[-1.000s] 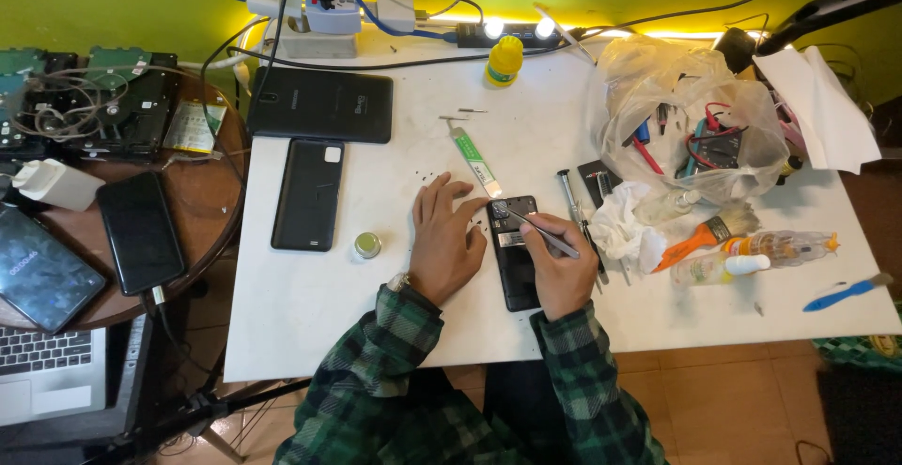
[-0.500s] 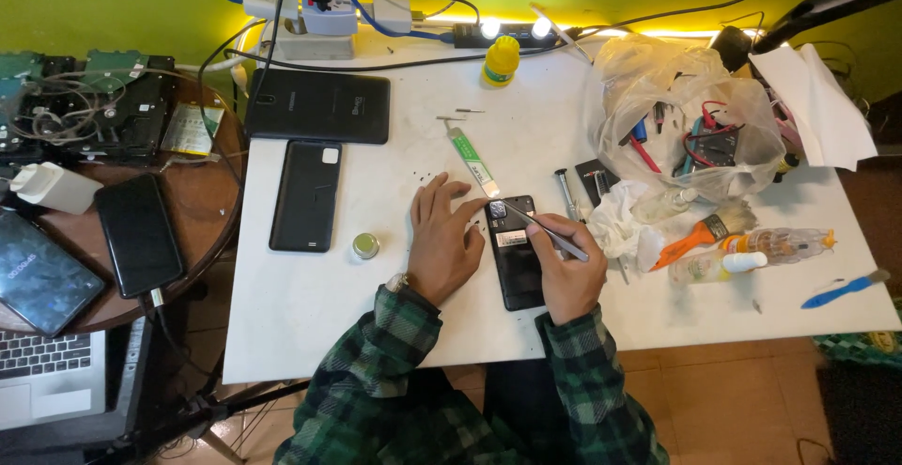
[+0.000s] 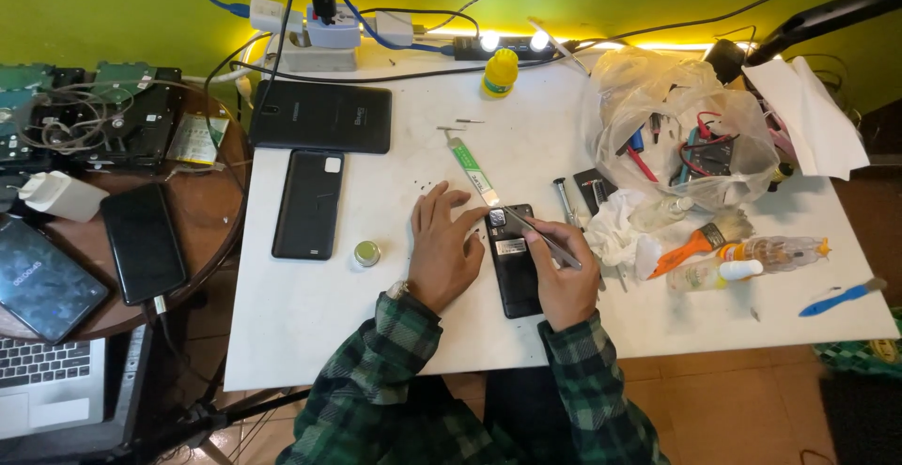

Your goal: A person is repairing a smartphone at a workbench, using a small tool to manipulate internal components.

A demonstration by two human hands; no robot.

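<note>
An opened black phone (image 3: 515, 268) lies on the white table (image 3: 310, 324) in front of me. My left hand (image 3: 442, 254) rests flat on the table at the phone's left edge, fingers touching it. My right hand (image 3: 559, 277) grips thin metal tweezers (image 3: 545, 238) whose tips point at the phone's upper end. A green-and-white flat pry tool (image 3: 472, 172) lies just beyond the phone. Both my sleeves are green plaid.
A black phone back cover (image 3: 308, 204), a black tablet (image 3: 322, 116) and a small round tin (image 3: 366, 254) lie to the left. To the right are a clear plastic bag of parts (image 3: 672, 127), an orange brush (image 3: 700, 240), bottles and tissue. A round brown side table (image 3: 202, 230) holds more phones.
The view has shifted slightly. My hands stay on the phone with the tweezers at its top end; no clear movement of objects.
</note>
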